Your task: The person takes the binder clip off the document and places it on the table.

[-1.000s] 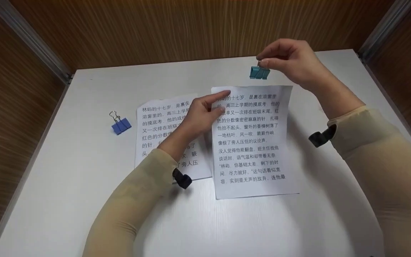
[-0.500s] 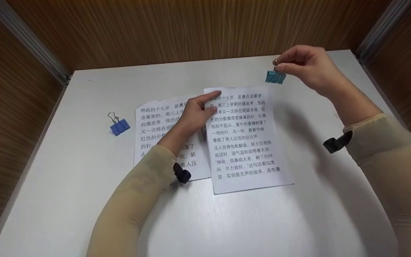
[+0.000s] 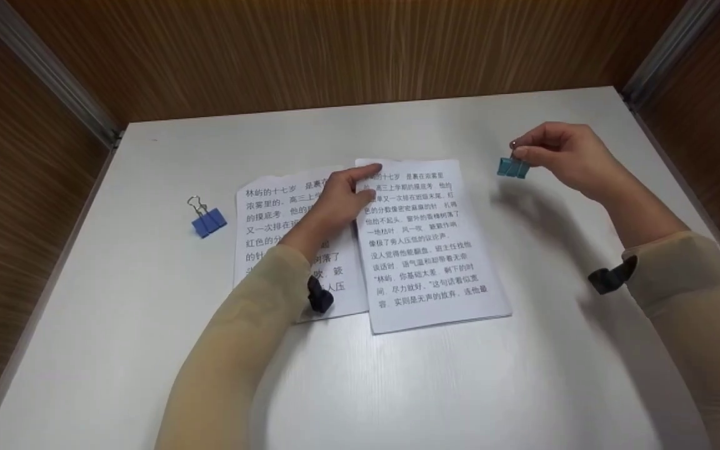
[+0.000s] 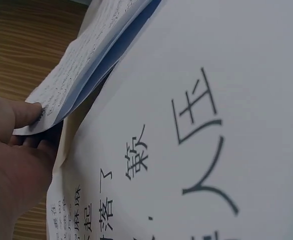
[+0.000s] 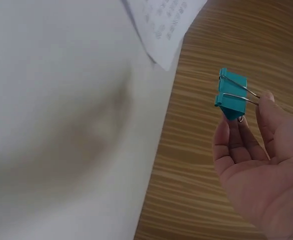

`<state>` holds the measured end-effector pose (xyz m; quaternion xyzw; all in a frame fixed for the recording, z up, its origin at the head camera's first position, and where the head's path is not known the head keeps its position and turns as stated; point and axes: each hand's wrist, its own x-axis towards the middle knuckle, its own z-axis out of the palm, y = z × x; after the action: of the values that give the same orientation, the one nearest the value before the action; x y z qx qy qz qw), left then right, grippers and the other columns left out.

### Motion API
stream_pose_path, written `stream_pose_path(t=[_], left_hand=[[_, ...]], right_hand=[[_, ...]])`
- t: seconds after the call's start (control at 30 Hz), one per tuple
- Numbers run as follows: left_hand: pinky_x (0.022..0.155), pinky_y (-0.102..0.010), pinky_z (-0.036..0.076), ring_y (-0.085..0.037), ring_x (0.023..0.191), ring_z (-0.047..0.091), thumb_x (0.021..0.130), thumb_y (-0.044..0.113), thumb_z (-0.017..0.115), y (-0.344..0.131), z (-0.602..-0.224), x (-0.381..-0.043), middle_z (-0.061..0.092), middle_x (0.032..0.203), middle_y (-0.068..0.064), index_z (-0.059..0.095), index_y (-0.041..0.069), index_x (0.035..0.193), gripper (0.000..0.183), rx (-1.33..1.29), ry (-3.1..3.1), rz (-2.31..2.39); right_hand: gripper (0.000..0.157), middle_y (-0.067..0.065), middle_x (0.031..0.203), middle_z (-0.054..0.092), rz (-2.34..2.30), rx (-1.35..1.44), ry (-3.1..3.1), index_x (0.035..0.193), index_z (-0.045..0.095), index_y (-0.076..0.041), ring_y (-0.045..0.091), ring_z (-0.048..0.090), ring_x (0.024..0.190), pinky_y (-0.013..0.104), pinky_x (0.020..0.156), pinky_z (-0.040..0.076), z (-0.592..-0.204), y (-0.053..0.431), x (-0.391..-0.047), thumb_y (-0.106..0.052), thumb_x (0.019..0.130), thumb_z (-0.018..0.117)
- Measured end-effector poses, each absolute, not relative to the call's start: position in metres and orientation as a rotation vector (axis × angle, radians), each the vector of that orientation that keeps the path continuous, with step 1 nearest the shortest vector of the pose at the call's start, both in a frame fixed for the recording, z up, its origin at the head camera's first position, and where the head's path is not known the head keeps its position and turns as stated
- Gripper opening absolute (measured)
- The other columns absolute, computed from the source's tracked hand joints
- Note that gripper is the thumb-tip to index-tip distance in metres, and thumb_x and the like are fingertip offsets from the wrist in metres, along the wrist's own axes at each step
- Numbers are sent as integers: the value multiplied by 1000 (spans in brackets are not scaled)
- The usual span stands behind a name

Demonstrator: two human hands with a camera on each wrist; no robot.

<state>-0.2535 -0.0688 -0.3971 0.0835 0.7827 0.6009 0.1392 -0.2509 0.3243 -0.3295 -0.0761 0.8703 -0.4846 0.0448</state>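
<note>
My left hand (image 3: 342,199) pinches the upper left edge of the right-hand stack of printed paper (image 3: 429,262). In the left wrist view the thumb (image 4: 26,114) lies on top of the sheets, with other fingers beneath and partly hidden. A second printed stack (image 3: 272,212) lies to the left, partly covered by my left forearm. Right of the papers, my right hand (image 3: 575,156) holds a teal binder clip (image 3: 513,167) above the table by its wire handles. The right wrist view shows the clip (image 5: 232,92) with nothing gripped in its mouth.
A blue binder clip (image 3: 210,222) lies left of the papers on the white table (image 3: 435,387). Wood-grain panels (image 3: 360,56) rise behind the table and at both sides. Each wrist carries a black strap piece (image 3: 610,278).
My right hand has moved right and nearer to me with the teal binder clip. The right-hand paper stack has come down a little and shifted left under my left hand.
</note>
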Motion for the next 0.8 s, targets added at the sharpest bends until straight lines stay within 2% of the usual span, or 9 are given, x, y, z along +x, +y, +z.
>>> stream_pose_path(t=[0.1,0.23,0.5,0.8], left_hand=[[123,-24,29,-5,131,57,105,4,61,-66,-398,-254,61,149,6,56,20,155,53,242,2258,1727],[125,-24,25,-4,140,49,106,6,61,-63,-399,-254,57,154,8,57,22,155,52,229,2287,1692],[126,-25,23,-6,146,44,105,6,62,-61,-395,-252,51,161,5,55,22,156,55,189,2270,1692],[127,-26,23,-9,151,39,103,14,70,-62,-390,-255,48,163,5,54,26,158,58,149,2291,1622]], right_hand=[[29,-3,120,76,-1417,-182,2672,119,75,-5,11,67,101,17,81,53,-342,334,-247,-28,102,75],[31,-6,121,75,-1344,-139,2689,118,76,-6,10,65,104,18,82,52,-353,341,-241,-32,102,74],[31,-1,124,75,-1244,-111,2703,120,77,-10,10,61,107,19,83,49,-367,348,-237,-36,103,73],[41,-5,120,75,-1174,-77,2698,124,75,-10,15,58,109,22,83,48,-374,356,-239,-45,101,73]])
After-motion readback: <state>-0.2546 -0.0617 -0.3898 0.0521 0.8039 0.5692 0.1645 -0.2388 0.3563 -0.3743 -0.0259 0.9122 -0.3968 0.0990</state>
